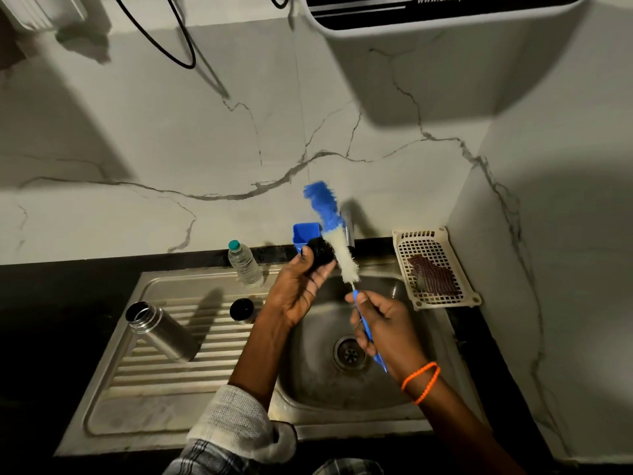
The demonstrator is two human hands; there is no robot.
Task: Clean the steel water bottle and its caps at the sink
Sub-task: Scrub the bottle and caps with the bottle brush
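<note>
1. The steel water bottle stands open on the sink's drainboard, one black cap just beside it.
2. The left hand grips the other cap over the basin.
3. The right hand clasps the bottle brush; scrubbing this cap seems underway, and rinsing likely follows.
</note>
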